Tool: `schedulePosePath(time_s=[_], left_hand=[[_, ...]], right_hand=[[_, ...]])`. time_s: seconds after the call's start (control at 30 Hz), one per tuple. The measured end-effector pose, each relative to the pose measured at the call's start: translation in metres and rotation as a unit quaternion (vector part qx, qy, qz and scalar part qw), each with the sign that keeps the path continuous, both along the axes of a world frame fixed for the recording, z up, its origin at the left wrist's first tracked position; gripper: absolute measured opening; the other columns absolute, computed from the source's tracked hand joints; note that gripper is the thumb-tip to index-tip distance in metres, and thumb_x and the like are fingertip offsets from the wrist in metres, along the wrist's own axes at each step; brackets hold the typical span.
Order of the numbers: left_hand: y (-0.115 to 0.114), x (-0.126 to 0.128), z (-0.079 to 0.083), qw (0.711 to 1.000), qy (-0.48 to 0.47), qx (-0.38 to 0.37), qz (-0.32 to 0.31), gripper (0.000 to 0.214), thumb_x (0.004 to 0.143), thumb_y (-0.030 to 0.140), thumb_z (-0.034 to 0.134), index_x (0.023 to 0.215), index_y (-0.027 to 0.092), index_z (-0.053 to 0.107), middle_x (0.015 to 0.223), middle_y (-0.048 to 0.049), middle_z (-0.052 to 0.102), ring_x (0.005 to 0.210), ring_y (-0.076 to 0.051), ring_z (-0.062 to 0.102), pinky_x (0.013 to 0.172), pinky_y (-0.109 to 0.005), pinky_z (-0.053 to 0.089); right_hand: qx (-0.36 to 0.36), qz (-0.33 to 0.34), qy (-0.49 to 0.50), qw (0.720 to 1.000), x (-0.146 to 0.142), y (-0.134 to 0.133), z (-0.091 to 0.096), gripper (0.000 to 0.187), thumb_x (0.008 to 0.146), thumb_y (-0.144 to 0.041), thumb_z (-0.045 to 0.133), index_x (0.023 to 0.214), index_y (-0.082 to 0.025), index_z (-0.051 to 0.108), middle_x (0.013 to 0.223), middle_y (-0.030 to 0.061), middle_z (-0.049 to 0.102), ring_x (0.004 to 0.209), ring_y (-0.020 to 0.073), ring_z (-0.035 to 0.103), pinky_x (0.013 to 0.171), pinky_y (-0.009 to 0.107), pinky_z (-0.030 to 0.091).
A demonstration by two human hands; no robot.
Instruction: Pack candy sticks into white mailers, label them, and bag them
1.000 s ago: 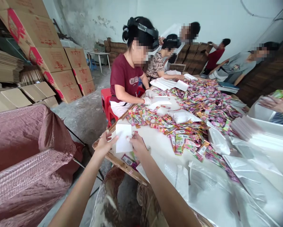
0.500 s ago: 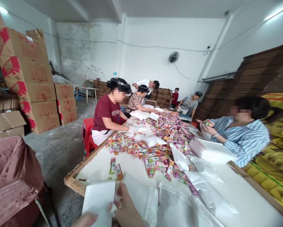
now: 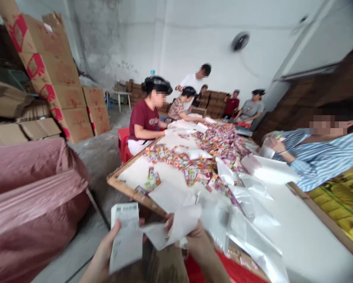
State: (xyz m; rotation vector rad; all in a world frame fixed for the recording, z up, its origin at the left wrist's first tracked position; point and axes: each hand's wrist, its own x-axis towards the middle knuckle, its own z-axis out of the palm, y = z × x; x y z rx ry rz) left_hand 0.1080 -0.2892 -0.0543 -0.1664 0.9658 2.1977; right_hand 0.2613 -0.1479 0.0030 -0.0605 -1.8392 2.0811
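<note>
My left hand point(image 3: 106, 241) grips a stack of white printed labels point(image 3: 126, 236) low in front of me, off the table's edge. Dark print shows along the stack's top. To the right, my right hand point(image 3: 197, 237) is closed on a curled sheet of white paper point(image 3: 184, 220), blurred by motion. A lower flap of this paper reaches toward the stack; I cannot tell whether they are joined. Just beyond my hands, white plastic bags point(image 3: 213, 214) lie on the wooden-edged white table point(image 3: 135, 173), near a few loose small colourful packets point(image 3: 151, 173).
A big heap of colourful packets point(image 3: 217, 141) covers the table's middle. More filled white bags point(image 3: 250, 226) lie at right. Co-workers sit along both sides, one in a striped shirt point(image 3: 326, 157). A pink cloth-lined bin point(image 3: 31, 196) and stacked cartons point(image 3: 58, 70) stand left.
My view has tilted down and swung left. My hands have moved apart, off the table's edge; my right hand now holds a curled white paper away from the label stack.
</note>
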Motion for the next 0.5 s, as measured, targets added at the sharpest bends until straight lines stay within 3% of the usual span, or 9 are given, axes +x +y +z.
schedulePosePath(time_s=[0.07,0.13,0.2,0.27,0.33,0.43,0.5], left_hand=[[-0.013,0.004,0.006,0.998,-0.035,0.034,-0.042,0.028,0.083,0.031,0.052,0.096,0.01,0.066,0.088,-0.0158,0.07,0.088,-0.031,0.065,0.077,-0.046,0.054],[-0.015,-0.007,0.018,0.998,-0.009,0.056,0.034,0.029,0.08,0.026,0.052,0.098,0.009,0.065,0.088,-0.0141,0.071,0.087,-0.029,0.066,0.08,-0.045,0.054],[-0.01,-0.022,0.028,0.994,0.033,0.068,0.079,0.031,0.078,0.026,0.052,0.099,0.007,0.065,0.088,-0.0143,0.071,0.084,-0.028,0.067,0.08,-0.044,0.054],[-0.005,-0.032,0.038,0.991,0.074,0.088,0.069,0.035,0.076,0.029,0.053,0.098,0.005,0.066,0.087,-0.0159,0.071,0.083,-0.029,0.067,0.078,-0.043,0.054],[0.002,-0.034,0.045,0.988,0.108,0.109,0.033,0.04,0.075,0.033,0.053,0.099,0.004,0.066,0.087,-0.0172,0.071,0.081,-0.03,0.067,0.077,-0.044,0.054],[0.013,-0.024,0.054,0.983,0.134,0.123,-0.017,0.044,0.073,0.036,0.057,0.1,0.003,0.066,0.088,-0.0178,0.071,0.08,-0.031,0.067,0.075,-0.044,0.054],[0.019,-0.016,0.057,0.982,0.14,0.116,-0.048,0.047,0.071,0.038,0.06,0.101,0.003,0.066,0.089,-0.0178,0.071,0.082,-0.032,0.067,0.075,-0.042,0.055]], right_hand=[[0.129,0.073,-0.022,0.989,0.029,-0.006,-0.007,0.014,0.068,-0.026,0.072,0.081,-0.021,0.069,0.084,0.0048,0.069,0.089,0.0204,0.062,0.097,0.04,0.04],[0.243,0.153,-0.047,0.957,0.056,-0.007,-0.018,0.013,0.077,-0.021,0.061,0.087,-0.022,0.069,0.095,0.0066,0.068,0.098,0.0199,0.061,0.101,0.04,0.037],[0.3,0.182,-0.087,0.932,0.076,-0.002,-0.026,0.023,0.083,-0.017,0.051,0.097,-0.023,0.067,0.108,0.0093,0.065,0.107,0.0199,0.057,0.098,0.038,0.041],[0.309,0.122,-0.113,0.936,0.085,0.011,-0.027,0.025,0.086,-0.016,0.045,0.101,-0.023,0.063,0.12,0.0104,0.058,0.114,0.0201,0.053,0.096,0.036,0.043],[0.292,0.021,-0.108,0.95,0.075,0.024,-0.022,0.022,0.088,-0.019,0.043,0.103,-0.024,0.059,0.12,0.0095,0.056,0.114,0.0198,0.052,0.096,0.035,0.042],[0.259,-0.09,-0.059,0.96,0.031,0.027,-0.017,0.028,0.085,-0.026,0.053,0.113,-0.025,0.05,0.12,0.008,0.054,0.116,0.0197,0.048,0.098,0.035,0.039],[0.2,-0.071,-0.021,0.977,-0.006,0.017,-0.02,0.046,0.08,-0.028,0.061,0.122,-0.026,0.041,0.114,0.0065,0.055,0.108,0.0186,0.053,0.092,0.034,0.043]])
